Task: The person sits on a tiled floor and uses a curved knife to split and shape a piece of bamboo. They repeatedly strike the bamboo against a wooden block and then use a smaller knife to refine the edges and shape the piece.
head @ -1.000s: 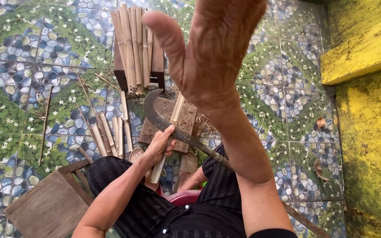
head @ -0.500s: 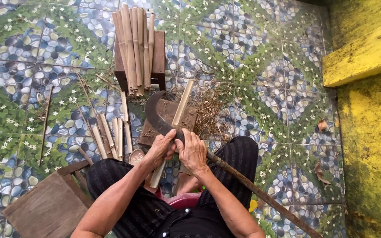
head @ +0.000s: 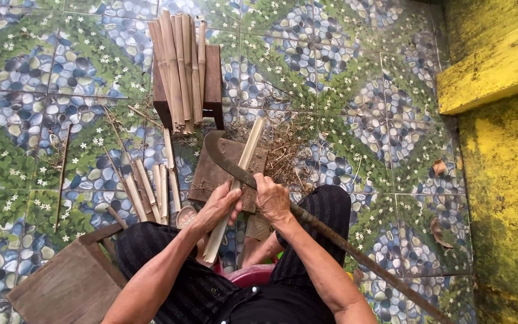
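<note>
The bamboo strip [head: 235, 180] is pale, thin and straight, lying over a brown wooden block [head: 211, 174]; its long axis runs from the lap up-right. The left hand [head: 218, 207] closes around it. The right hand [head: 273, 201] closes around the curved knife [head: 229, 162].

bamboo strip [head: 235, 180]: pale, matt | blade [head: 226, 161]: dark rusty metal | floor [head: 361, 90]: glossy tile

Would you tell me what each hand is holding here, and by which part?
The left hand grips a bamboo strip around its middle; the right hand grips a long curved knife where blade meets handle.
</note>
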